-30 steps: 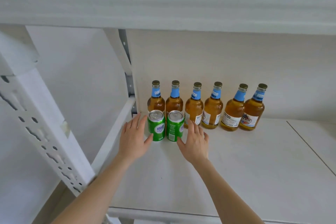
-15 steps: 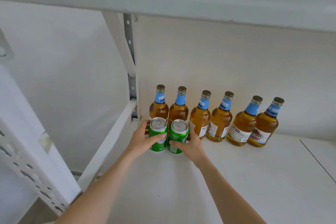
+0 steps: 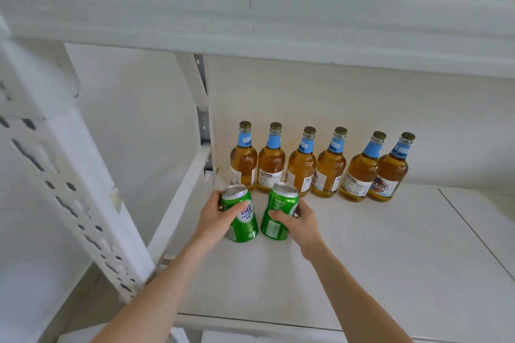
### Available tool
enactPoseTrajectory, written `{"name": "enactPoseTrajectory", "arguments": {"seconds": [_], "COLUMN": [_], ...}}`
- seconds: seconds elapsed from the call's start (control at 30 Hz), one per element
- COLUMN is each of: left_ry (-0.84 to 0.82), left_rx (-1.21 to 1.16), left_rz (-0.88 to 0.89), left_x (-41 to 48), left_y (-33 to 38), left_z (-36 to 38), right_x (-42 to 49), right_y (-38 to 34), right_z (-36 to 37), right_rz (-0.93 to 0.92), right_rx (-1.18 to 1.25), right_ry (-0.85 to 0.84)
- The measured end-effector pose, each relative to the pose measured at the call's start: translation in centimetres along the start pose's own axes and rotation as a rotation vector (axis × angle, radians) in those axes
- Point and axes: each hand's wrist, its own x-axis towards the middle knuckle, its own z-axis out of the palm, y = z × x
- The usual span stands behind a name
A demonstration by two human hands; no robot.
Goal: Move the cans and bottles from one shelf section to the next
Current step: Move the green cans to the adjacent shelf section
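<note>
My left hand [image 3: 220, 217] wrapped one green can [image 3: 242, 214] and my right hand [image 3: 299, 220] the other green can [image 3: 278, 214], both near the shelf [image 3: 362, 259] front, tilted apart so neither knocked the beer bottles [image 3: 320, 164] lined behind.

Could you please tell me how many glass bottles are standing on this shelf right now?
6, upright in one row along the back wall: bottles and. None appears hidden.

White shelf board [image 3: 362, 259]: six amber bottles [image 3: 320, 167] in back row, upright.
</note>
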Motion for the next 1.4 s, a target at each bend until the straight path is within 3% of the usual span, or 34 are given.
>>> {"name": "enactPoseTrajectory", "arguments": {"seconds": [0.3, 0.73, 1.4], "left_ry": [-0.005, -0.147, -0.13], "left_rx": [-0.088, -0.037, -0.018], "left_rz": [-0.046, -0.009, 0.018], "left_x": [-4.3, -9.2, -21.6], "left_y": [1.4, 2.3, 3.8], "left_z": [-1.3, 0.1, 14.7], "right_x": [-5.1, -11.5, -19.5], "right_y": [-0.3, -0.3, 1.4], "right_z": [0.0, -3.4, -20.6], "right_rz": [0.042, -0.014, -0.054], "right_rx": [0.096, 0.09, 0.0], "right_ry": [0.069, 0.129, 0.092]}}
